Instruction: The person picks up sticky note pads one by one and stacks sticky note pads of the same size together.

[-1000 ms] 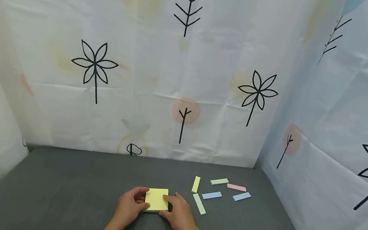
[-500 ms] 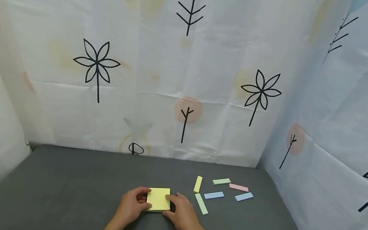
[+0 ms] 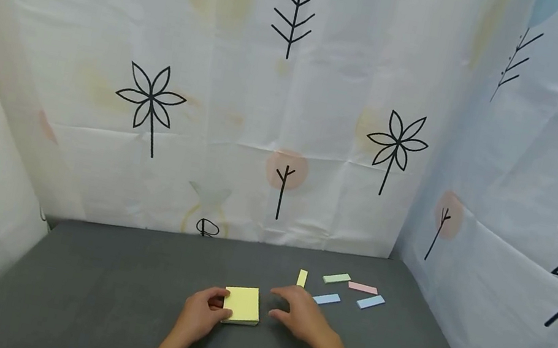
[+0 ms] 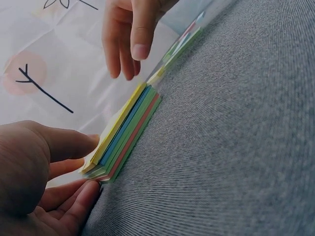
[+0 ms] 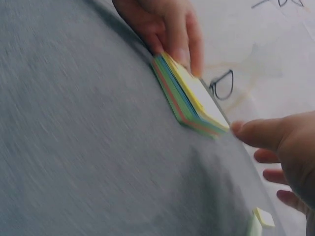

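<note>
A square stack of sticky notes (image 3: 242,304), yellow on top, lies on the grey table in the head view. The left wrist view shows blue, green and pink layers along the side of the stack (image 4: 129,135). My left hand (image 3: 198,313) holds the stack by its left edge, thumb at the near corner and a finger at the far one. Just right of the stack, my right hand (image 3: 306,317) is apart from it, fingers extended and nothing in them. That hand overlaps the lower end of a narrow yellow strip (image 3: 302,278) and hides a green strip.
Beyond my right hand lie small paper strips: green (image 3: 336,279), pink (image 3: 363,288) and two blue, one farther right (image 3: 371,302). White patterned cloth (image 3: 190,171) walls the grey table (image 3: 114,282) at the back and both sides.
My right hand has let go of the stack's right side and moved right, over the near green strip. My left hand stays on the stack. The head view shifts slightly.
</note>
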The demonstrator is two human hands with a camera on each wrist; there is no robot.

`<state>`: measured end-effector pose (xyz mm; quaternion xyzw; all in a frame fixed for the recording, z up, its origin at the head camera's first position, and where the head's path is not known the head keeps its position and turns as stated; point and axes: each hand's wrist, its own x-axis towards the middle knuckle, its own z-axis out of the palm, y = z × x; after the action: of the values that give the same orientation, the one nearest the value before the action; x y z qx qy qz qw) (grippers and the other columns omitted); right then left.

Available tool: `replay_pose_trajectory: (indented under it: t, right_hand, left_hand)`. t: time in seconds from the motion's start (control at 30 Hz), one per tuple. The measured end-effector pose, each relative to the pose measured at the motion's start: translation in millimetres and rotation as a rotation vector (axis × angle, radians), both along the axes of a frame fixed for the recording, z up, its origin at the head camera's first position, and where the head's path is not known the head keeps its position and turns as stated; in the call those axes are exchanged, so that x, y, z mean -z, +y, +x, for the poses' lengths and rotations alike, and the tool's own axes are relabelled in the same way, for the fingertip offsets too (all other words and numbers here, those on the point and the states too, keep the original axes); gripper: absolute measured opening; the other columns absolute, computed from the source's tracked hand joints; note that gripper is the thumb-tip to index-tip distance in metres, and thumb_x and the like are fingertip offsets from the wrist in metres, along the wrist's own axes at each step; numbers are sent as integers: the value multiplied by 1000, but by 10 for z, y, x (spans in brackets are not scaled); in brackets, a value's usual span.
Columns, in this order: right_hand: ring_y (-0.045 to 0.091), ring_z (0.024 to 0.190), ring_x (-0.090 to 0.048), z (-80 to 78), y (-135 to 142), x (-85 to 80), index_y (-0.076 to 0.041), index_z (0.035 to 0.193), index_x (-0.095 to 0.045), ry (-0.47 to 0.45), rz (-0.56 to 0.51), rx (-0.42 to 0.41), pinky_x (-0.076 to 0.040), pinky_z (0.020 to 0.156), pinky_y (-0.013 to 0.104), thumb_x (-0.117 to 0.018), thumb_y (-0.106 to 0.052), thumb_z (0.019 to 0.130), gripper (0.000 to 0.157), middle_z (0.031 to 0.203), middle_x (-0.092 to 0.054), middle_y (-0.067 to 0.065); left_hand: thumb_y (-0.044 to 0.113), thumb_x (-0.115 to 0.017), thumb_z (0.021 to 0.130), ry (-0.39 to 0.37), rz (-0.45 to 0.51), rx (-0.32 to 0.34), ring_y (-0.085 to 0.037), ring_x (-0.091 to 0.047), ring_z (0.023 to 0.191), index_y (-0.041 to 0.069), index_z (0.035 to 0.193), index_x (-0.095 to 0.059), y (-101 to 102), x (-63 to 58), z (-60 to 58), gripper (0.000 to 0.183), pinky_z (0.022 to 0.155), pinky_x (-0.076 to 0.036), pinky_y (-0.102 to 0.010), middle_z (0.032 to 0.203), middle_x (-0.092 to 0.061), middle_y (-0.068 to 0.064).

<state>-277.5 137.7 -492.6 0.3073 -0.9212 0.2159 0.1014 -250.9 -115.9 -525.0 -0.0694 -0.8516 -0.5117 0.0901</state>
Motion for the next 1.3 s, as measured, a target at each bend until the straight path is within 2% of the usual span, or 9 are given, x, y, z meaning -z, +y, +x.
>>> replay_pose_trajectory:
  t: [0.23, 0.43, 0.67, 0.87, 1.1, 1.3]
  right_hand:
    - [28, 106, -59, -218, 215, 16, -8, 115, -69, 86, 3, 89, -47, 89, 45, -76, -22, 84, 34, 110, -67, 7]
    - [32, 106, -60, -383, 344, 57, -5, 113, -70, 126, 8, 135, -46, 90, 49, -78, -19, 82, 35, 110, -68, 10]
    - [37, 111, -57, -531, 412, 96, -3, 117, -69, 65, -15, 168, -43, 92, 53, -78, -20, 83, 40, 116, -67, 13]
    - [37, 111, -56, -615, 460, 142, -3, 117, -68, 22, 12, 179, -42, 93, 53, -80, -22, 80, 43, 117, -66, 13]
    - [38, 111, -55, -634, 494, 118, -6, 111, -70, -20, 21, 159, -42, 93, 55, -82, -28, 77, 42, 116, -66, 13]
    - [37, 112, -56, -635, 503, 125, -6, 112, -69, -14, 46, 142, -42, 93, 55, -81, -28, 78, 42, 117, -66, 13]
  left_hand:
    - [7, -82, 72, 5, -19, 4, -14, -63, 75, 0, 110, -69, 1, 2, 11, 41, 65, -52, -27, 86, -66, -6]
    - [7, -83, 71, 9, -31, -1, -15, -62, 75, 0, 110, -69, 5, -1, 19, 42, 66, -51, -28, 86, -65, -6]
    - [7, -83, 72, 10, -29, -6, -14, -62, 76, 1, 110, -69, -3, -3, 17, 42, 67, -52, -28, 87, -65, -6]
    - [7, -83, 71, 6, -34, 0, -15, -62, 76, 1, 111, -69, -8, 13, 11, 42, 67, -51, -28, 87, -65, -6]
    - [7, -82, 72, -11, -37, -7, -15, -62, 77, 2, 112, -69, -9, 5, 4, 42, 67, -51, -29, 88, -65, -5]
    - [6, -82, 72, -3, -32, -10, -15, -62, 77, 1, 111, -69, -1, 8, 0, 42, 67, -52, -30, 88, -65, -7]
